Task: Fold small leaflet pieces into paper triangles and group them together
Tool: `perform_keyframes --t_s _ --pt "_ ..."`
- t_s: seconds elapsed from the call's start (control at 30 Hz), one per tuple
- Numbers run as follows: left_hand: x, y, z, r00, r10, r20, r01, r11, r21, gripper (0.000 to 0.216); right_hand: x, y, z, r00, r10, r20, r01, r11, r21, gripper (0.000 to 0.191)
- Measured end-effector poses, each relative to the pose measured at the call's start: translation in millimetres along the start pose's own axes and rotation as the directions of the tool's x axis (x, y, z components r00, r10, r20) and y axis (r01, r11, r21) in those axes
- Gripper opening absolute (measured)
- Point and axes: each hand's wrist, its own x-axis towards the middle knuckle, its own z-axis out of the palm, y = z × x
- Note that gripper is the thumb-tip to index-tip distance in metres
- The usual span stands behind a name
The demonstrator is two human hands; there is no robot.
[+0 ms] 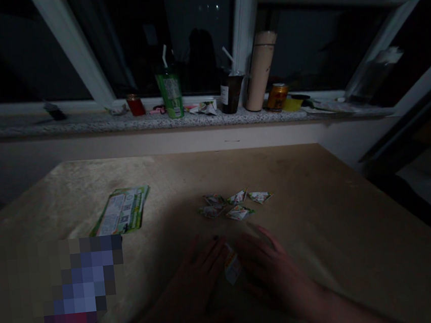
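If taking hold of folded wrapper: looks light and thin, perhaps slightly stiff at creases and slippery on printed face; better to pinch softly at edges, without crushing.
Wrapper's place: lies on near middle of tabletop, between both hands, nearer than five folded pieces.
Left hand: reaches from near left, fingers extended toward wrapper's far tip; grip unclosed, nothing visibly held.
Right hand: reaches from near right, fingers loosely spread; grip likewise unclosed.
Fingertip contact: too dark to judge.
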Motion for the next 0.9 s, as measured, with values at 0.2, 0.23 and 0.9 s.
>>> perform_keyframes --t_s 0.2,0.23,0.9 --pt "0 0 -2 1.0 0.008 -0.001 -0.008 1.0 -0.013 0.087 -3 1 2 0.987 -0.017 -0.159 0.016 1.0 -0.008 0.026" --pt "0 0 -1 1.0 0.0 -0.003 0.0 1.0 -0.013 0.087 -4 1 3 0.984 -0.015 -0.178 0.014 1.0 -0.006 0.023" --pt "-1 0 2 1.0 -0.013 -0.013 0.012 1.0 -0.025 0.087 3 -1 -4 0.994 0.012 0.11 -0.003 0.997 -0.079 0.052"
